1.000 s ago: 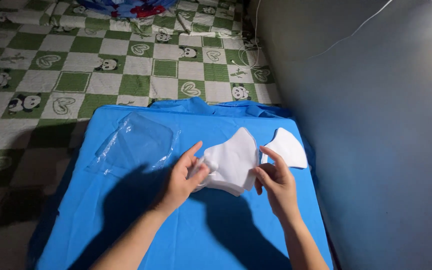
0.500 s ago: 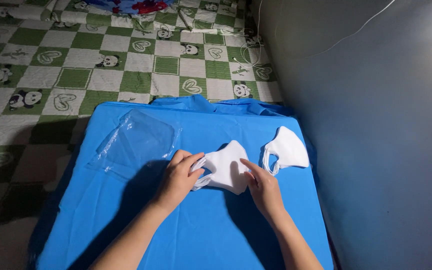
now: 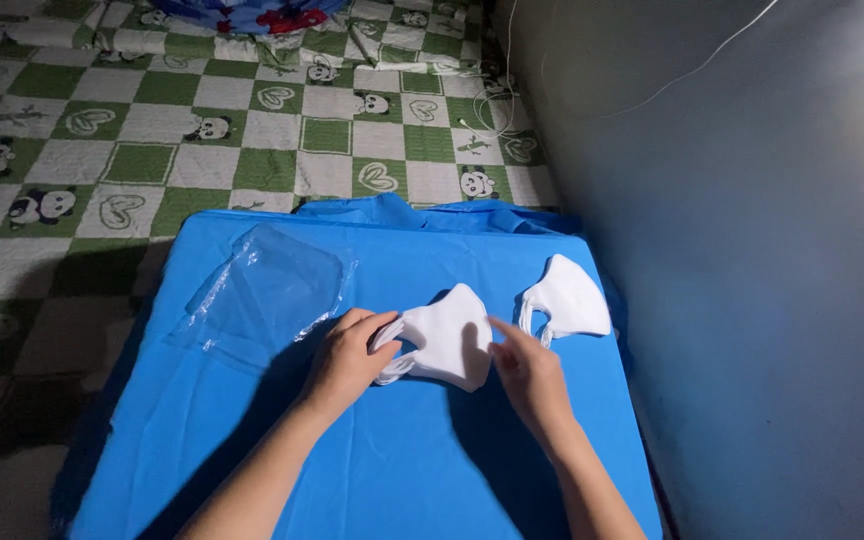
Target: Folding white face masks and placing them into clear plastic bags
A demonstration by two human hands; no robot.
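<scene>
While both hands rest low on the blue cloth (image 3: 372,470), the head view looks down on a small table draped in that cloth, its far edge bunched into folds and its right edge close to a grey wall (image 3: 752,280).

A stack of white face masks (image 3: 447,345) lies a little right of the table's middle, nearer the right edge than the left. The left hand (image 3: 347,360) sits at the stack's left side, its fingers curled together around the ear loops and the edges of the masks there, so it grips the stack from that side. The right hand (image 3: 527,375) is at the stack's right side, fingers extended and close together, with the fingertips pressed on the top mask near its right edge; it touches rather than clamps. Both forearms come in from the near edge of the table.

A single white mask (image 3: 567,298) lies apart from the stack, just beside it toward the right edge of the table, with its ear loop showing on its left side. Neither hand touches it.

A clear plastic bag (image 3: 272,290) lies flat and crumpled on the left half of the table, toward the far left corner, near the left hand but not touched by it.

Beyond the far edge of the table lies a green and white checked mat (image 3: 252,120) printed with hearts and small pandas, and a thin white cable (image 3: 497,110) runs along by the wall.
</scene>
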